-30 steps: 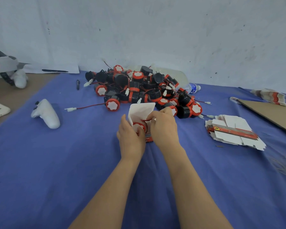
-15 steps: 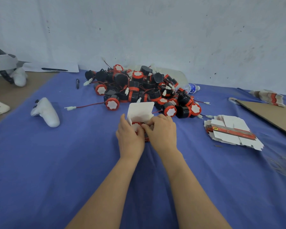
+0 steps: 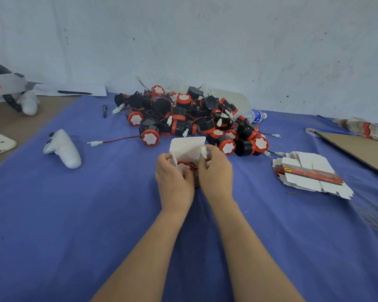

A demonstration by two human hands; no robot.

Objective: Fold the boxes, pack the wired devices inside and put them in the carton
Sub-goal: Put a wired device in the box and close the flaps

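In the head view, at the middle of the blue cloth (image 3: 74,225), the left hand (image 3: 175,182) curls its fingers round the left side of a small white box (image 3: 187,149) whose flap stands up, with a red-capped wired device (image 3: 184,166) sitting in its mouth. The right hand (image 3: 215,173) touches the box's right side and pinches the device's white connector (image 3: 203,152) between thumb and fingertips. Just beyond lies the pile of black-and-red wired devices (image 3: 190,118); a stack of flat boxes (image 3: 310,175) is to the right, near a brown cardboard sheet (image 3: 362,151), and a white controller (image 3: 63,149) is well to the left.
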